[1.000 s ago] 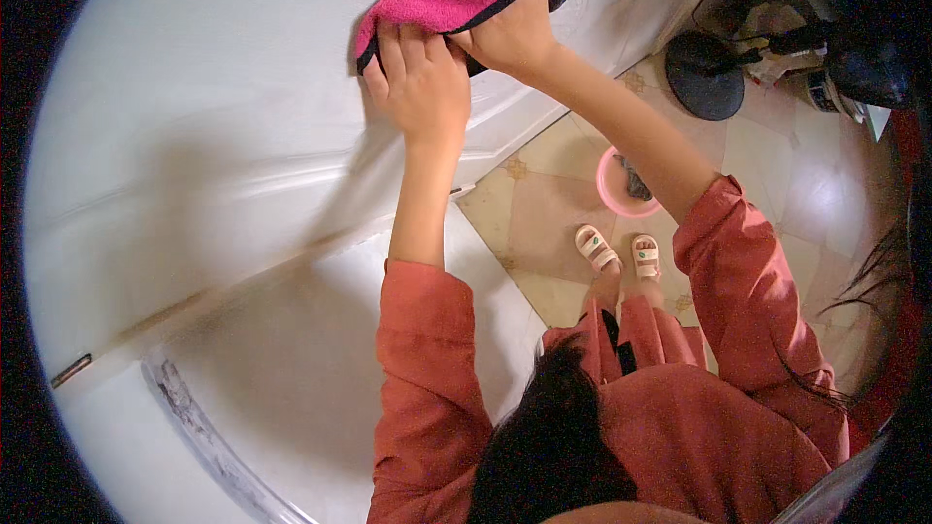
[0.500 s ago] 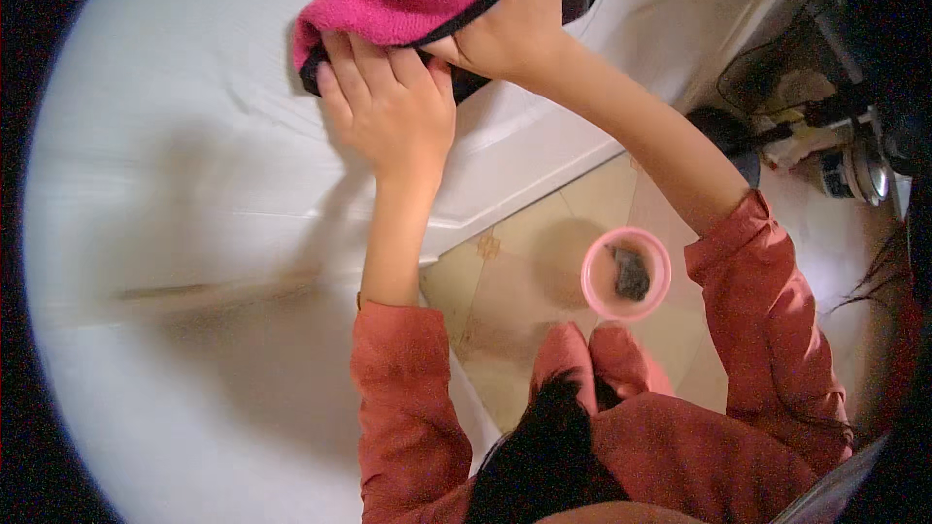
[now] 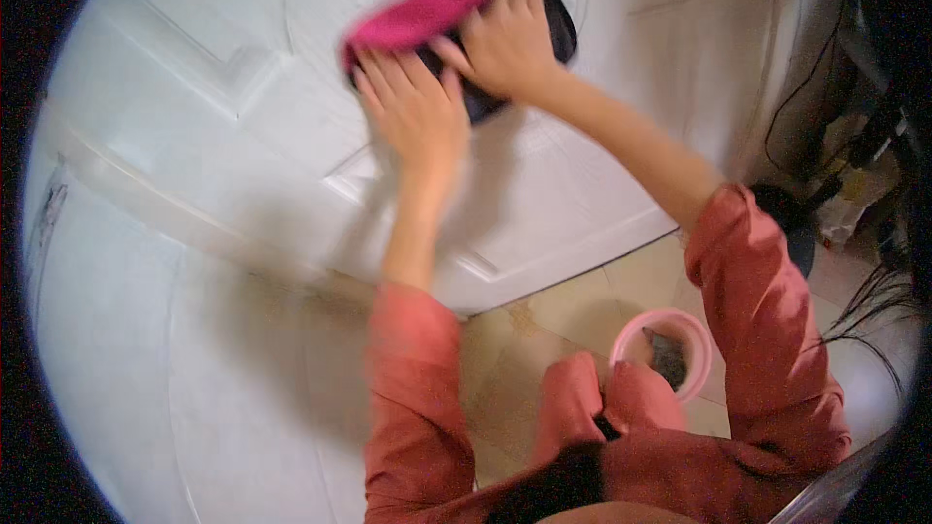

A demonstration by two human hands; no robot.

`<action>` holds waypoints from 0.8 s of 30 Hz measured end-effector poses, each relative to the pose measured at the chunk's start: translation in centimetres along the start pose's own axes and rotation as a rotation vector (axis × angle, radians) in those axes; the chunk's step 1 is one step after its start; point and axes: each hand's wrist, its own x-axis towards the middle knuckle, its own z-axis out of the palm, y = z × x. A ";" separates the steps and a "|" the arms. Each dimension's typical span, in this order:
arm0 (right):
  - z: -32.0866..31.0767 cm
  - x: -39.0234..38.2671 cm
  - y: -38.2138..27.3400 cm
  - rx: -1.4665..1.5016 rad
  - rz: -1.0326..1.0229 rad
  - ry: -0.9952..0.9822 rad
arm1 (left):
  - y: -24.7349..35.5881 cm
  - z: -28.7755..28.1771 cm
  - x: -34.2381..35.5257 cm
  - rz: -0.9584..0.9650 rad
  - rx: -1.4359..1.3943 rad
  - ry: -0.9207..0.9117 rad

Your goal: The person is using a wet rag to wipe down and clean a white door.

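Observation:
A pink cloth with a dark side and dark edging [image 3: 427, 0] is pressed against a white panelled door [image 3: 233, 146] with raised mouldings. My left hand [image 3: 408, 102] lies flat on the cloth, fingers extended, their tips at the fold of the pink part. To its right and slightly higher, my right hand [image 3: 505, 39] is spread open on the dark part, thumb angled toward the left hand. Both hands are somewhat blurred.
A pink basin [image 3: 701, 354] with dark cloth-like contents stands on the tiled floor [image 3: 563, 311] below the door. Dark cables [image 3: 815, 73] and cluttered objects [image 3: 845, 194] are along the right. A white surface [image 3: 116, 330] fills the lower left.
The view has swung up, showing more of the door, with floor and basin lower. Both hands and cloth have moved across the door; the right hand's fingers now lie straighter on the dark part.

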 end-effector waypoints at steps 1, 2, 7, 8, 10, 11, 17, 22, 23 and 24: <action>0.2 3.0 0.8 -0.083 -0.002 0.149 | -0.3 -1.1 3.1 0.006 0.034 0.024; -0.8 5.7 -0.3 0.056 0.082 -0.076 | -2.0 -1.5 5.0 0.017 0.078 0.114; 0.3 5.3 0.7 0.112 0.009 0.101 | -1.7 0.2 4.3 0.113 0.124 0.117; 0.2 4.5 0.7 0.122 -0.022 0.130 | -1.4 0.8 3.6 0.094 0.122 0.025; 0.3 2.1 0.7 0.143 -0.044 0.159 | -0.6 1.9 1.1 0.134 0.086 0.067; 0.6 0.3 0.7 0.164 -0.028 0.120 | 0.1 2.3 -0.1 0.171 0.035 0.131; 0.1 -9.7 0.0 0.097 -0.005 -0.340 | 2.8 4.9 -8.6 0.176 -0.102 -0.073; 1.3 -17.6 -0.6 0.169 -0.037 -0.184 | 5.8 5.9 -15.0 0.169 -0.151 -0.196; 1.2 -17.8 -0.5 0.164 -0.019 -0.176 | 6.1 5.7 -15.7 0.113 -0.149 -0.221; 1.1 -18.0 -0.5 0.172 -0.038 -0.190 | 6.1 5.8 -16.1 0.115 -0.096 -0.287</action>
